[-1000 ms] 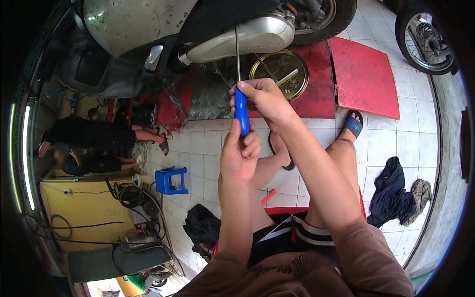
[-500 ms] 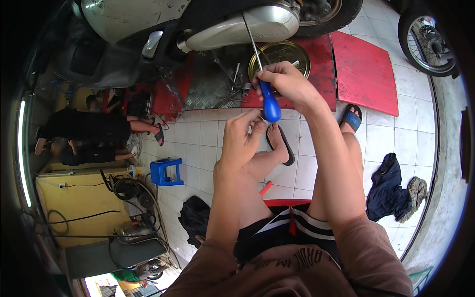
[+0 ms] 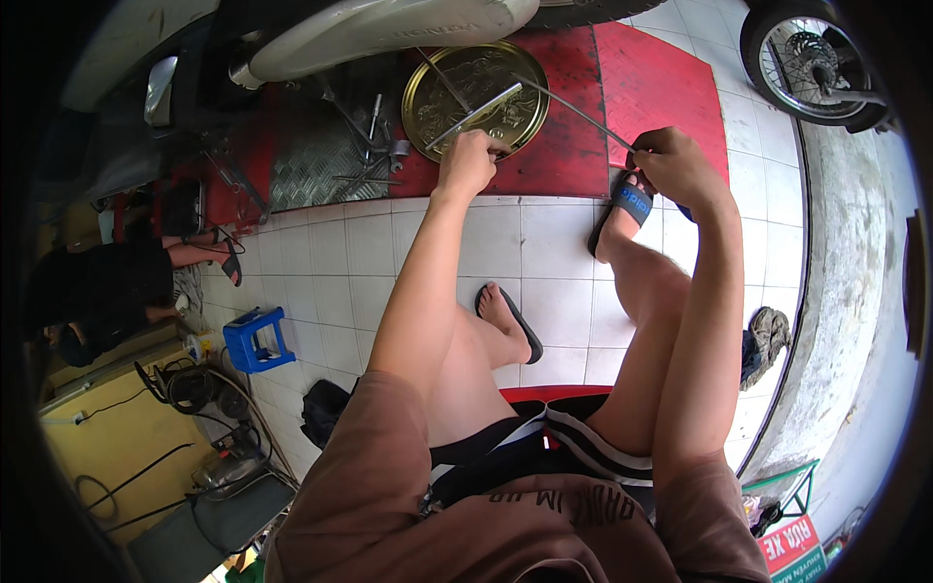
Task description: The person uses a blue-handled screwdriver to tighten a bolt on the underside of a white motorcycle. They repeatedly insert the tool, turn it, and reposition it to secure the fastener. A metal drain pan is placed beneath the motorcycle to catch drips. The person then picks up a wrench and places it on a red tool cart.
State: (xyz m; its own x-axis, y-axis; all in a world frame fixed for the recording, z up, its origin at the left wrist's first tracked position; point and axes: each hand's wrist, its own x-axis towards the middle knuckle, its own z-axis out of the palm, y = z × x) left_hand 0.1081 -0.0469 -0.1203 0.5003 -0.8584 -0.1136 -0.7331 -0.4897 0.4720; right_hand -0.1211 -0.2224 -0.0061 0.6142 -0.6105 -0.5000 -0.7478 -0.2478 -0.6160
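Observation:
My right hand (image 3: 673, 167) grips a long screwdriver, its metal shaft (image 3: 583, 115) reaching up-left over the round gold tray (image 3: 420, 97) and its blue handle mostly hidden behind my hand and wrist. My left hand (image 3: 469, 162) is at the tray's near edge, fingers curled, just below a silver bar-shaped tool (image 3: 501, 100); what it holds, if anything, is hidden. Several wrenches and metal tools (image 3: 374, 141) lie left of the tray on the steel plate (image 3: 306, 181). A scooter's silver casing (image 3: 389, 39) is above.
The red platform (image 3: 651, 78) borders white floor tiles. A spoked wheel (image 3: 816, 63) stands upper right. A blue stool (image 3: 256, 342), hoses (image 3: 190, 387), another person in black (image 3: 97, 272), dark cloth (image 3: 321, 413) and crumpled rags (image 3: 768, 345) lie around me.
My hands have moved apart: the right carried the screwdriver rightward, tilting its shaft; the left released the handle and moved up to the tray. The view has shifted.

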